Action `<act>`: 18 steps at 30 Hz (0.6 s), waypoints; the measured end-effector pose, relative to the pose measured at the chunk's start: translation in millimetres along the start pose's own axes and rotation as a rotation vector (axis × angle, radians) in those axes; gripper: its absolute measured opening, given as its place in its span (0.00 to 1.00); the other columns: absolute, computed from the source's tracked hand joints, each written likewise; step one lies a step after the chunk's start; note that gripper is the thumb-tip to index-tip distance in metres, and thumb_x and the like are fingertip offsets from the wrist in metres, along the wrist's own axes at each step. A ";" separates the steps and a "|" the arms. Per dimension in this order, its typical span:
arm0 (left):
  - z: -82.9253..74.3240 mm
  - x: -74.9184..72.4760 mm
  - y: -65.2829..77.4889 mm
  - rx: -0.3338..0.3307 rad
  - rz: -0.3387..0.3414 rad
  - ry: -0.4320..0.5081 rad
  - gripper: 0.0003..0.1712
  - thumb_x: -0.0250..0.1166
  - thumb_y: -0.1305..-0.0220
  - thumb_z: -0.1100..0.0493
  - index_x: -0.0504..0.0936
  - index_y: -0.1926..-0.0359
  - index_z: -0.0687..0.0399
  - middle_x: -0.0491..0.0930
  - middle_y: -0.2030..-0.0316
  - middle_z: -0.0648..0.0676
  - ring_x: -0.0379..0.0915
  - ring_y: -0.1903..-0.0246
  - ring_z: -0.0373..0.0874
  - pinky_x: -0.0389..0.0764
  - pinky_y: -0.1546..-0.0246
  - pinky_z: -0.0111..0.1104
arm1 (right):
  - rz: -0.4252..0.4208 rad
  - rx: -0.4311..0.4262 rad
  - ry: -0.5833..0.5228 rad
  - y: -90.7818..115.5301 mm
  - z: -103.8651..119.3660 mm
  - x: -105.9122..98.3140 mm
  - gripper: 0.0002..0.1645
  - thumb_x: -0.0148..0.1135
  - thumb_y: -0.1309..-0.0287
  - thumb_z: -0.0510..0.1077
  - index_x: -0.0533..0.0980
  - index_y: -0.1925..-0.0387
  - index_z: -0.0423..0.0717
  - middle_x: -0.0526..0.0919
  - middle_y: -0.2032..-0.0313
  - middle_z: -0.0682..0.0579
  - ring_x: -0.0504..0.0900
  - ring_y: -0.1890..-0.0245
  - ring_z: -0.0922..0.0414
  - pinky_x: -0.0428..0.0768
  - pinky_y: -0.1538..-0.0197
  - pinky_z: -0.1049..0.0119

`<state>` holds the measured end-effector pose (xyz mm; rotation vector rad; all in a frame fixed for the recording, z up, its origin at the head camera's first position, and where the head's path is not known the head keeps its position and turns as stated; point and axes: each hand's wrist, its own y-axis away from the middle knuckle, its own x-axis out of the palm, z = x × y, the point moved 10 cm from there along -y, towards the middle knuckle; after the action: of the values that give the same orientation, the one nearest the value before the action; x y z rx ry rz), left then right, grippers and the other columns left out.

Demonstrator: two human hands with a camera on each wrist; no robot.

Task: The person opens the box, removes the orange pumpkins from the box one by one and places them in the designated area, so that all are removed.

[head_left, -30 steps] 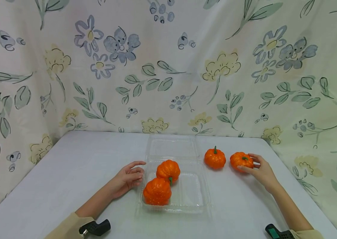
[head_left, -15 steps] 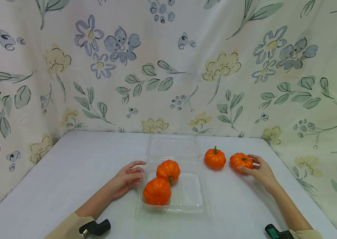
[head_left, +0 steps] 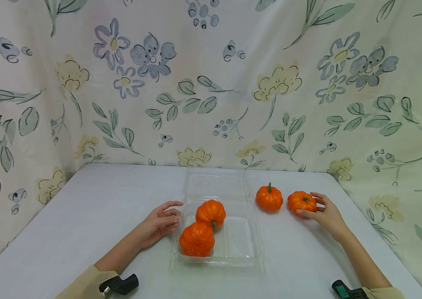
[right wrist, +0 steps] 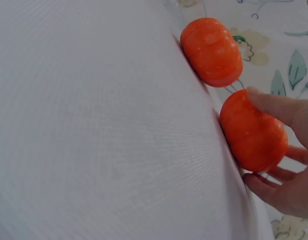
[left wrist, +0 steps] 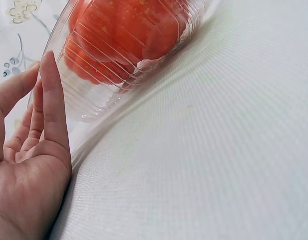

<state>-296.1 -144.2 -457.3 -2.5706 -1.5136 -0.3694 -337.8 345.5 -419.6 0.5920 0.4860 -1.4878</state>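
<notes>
Two small orange pumpkins with green stems sit in the left part of a clear plastic clamshell box, its lid folded back. My left hand rests at the box's left side; in the left wrist view, its fingertips touch or nearly touch the rim, fingers loosely bent. To the right, my right hand holds a third pumpkin on the table, thumb on the near side and fingers round the far side. This pumpkin also shows in the right wrist view. Another pumpkin stands left of it, stem up, untouched.
A white cloth covers the table. Behind it and along the sides hangs a floral curtain. The box's right part is bare, and bare tabletop lies between the box and my right forearm.
The pumpkin at my right hand has shifted very slightly left, with the thumb along it. My left hand, the box and the other pumpkins look still.
</notes>
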 end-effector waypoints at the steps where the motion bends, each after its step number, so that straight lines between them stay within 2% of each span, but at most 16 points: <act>1: 0.0 0.1 -0.1 0.001 0.003 0.001 0.20 0.56 0.21 0.68 0.69 0.34 0.48 0.80 0.57 0.45 0.78 0.65 0.35 0.86 0.55 0.25 | 0.002 -0.002 -0.001 0.1 0.0 0.1 0.55 0.70 0.31 0.52 0.49 0.21 0.31 0.56 0.26 0.22 0.67 0.32 0.25 0.75 0.32 0.35; 10: -0.5 1.7 -0.3 0.018 0.032 0.009 0.20 0.56 0.22 0.68 0.69 0.34 0.48 0.79 0.57 0.46 0.80 0.64 0.34 0.86 0.55 0.25 | 0.022 0.000 -0.009 2.6 2.3 0.1 0.54 0.67 0.28 0.52 0.47 0.20 0.32 0.53 0.25 0.23 0.63 0.30 0.26 0.74 0.31 0.35; 18: -0.1 1.5 -0.4 0.017 0.032 0.013 0.20 0.55 0.21 0.68 0.69 0.34 0.48 0.79 0.57 0.46 0.80 0.65 0.34 0.86 0.55 0.25 | -0.001 -0.048 -0.009 5.3 10.4 -6.0 0.52 0.66 0.28 0.51 0.49 0.20 0.31 0.56 0.25 0.22 0.63 0.29 0.24 0.70 0.30 0.32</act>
<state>-295.9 -142.8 -456.7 -2.5707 -1.4626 -0.3671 -333.3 343.5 -407.4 0.5468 0.5142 -1.4755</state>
